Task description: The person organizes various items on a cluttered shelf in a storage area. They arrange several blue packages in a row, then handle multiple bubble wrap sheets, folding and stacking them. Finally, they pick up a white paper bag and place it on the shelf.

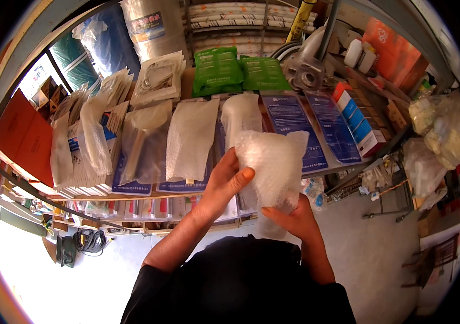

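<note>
Between my hands is a shower head-like item in bubble wrap (274, 162), held over the front of the shelf. My left hand (230, 182) grips its upper left side, thumb on top. Lower down, my right hand (292, 216) is closed round the narrower end. Just behind lies another bubble-wrapped item (242, 111). To the left are a flat bubble-wrap sleeve (191, 139), a shower head in a clear bag (144, 137) and a slim bubble-wrapped piece (94, 135). Blue-backed blister packs (292, 121) lie under and beside them.
Green packets (217, 71) and bagged hoses (159, 77) stand along the back. An orange-red box (21, 137) is at the left, small boxes (355, 117) at the right. Below, a lower shelf (149, 227) holds more packs. Plastic bags (442, 125) hang at the right; coiled black cable (90, 241) lies on the floor.
</note>
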### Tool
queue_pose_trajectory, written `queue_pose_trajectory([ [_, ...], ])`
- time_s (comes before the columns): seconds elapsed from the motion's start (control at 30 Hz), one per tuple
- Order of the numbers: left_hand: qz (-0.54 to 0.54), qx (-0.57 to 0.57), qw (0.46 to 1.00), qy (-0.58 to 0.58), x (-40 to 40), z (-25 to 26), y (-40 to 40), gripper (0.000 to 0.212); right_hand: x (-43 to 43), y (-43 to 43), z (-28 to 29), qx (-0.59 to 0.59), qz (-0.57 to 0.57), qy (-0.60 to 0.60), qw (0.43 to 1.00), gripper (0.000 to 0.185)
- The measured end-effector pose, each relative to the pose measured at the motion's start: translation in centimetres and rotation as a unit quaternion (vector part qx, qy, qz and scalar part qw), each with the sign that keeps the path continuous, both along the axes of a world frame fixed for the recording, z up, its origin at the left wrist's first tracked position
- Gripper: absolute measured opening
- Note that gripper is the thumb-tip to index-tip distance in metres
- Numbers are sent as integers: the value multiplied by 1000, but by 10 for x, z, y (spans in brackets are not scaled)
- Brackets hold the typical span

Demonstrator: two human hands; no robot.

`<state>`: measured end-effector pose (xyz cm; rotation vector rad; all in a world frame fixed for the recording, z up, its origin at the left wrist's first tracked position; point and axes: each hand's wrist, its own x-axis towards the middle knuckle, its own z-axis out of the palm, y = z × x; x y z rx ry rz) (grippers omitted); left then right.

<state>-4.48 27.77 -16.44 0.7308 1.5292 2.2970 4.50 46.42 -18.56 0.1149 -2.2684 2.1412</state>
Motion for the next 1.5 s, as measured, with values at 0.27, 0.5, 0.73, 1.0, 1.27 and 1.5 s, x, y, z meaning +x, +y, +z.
queue_pose_trajectory([
  [0.27,91,57,991,-77,-15,-9,10,36,2,9,-4,8,28,7,1000,41],
  [0.5,-33,-22,998,-53,-1,-7,15,73,0,21,0,-31,21,-4,999,41],
  [0.73,-9,20,993,-118,-4,-4,27,66,-1,17,-1,-72,-49,17,996,48],
  [1.0,30,85,986,-138,-14,9,28,66,13,37,-14,-65,26,-84,994,58],
  [1.27,39,45,992,-113,-6,2,39,61,14,39,-8,25,-36,-16,999,50],
  [1.5,2,26,995,-99,-4,-9,40,50,22,38,-19,-50,-33,-21,998,41],
])
